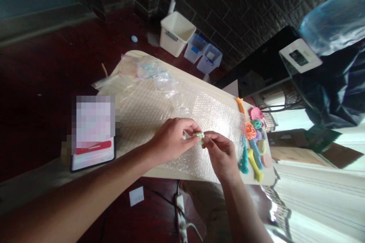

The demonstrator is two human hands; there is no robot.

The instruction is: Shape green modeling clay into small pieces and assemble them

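A small pale green beaded piece (pixel 199 135) is pinched between my two hands, above the bubble wrap (pixel 216 119) on the table. My left hand (pixel 173 138) grips it from the left between thumb and fingertips. From the right, my right hand (pixel 221 150) closes its thumb and forefinger on the other end. The fingers cover part of the piece, so its full shape cannot be made out.
Colourful soft items lie at the table's right end, among them a yellow bone-shaped one (pixel 254 165) and an orange bundle (pixel 250 131). Clear plastic bags (pixel 159 78) lie at the far left. A tablet (pixel 94 153) stands at the left edge. Bins (pixel 175 36) stand on the floor beyond.
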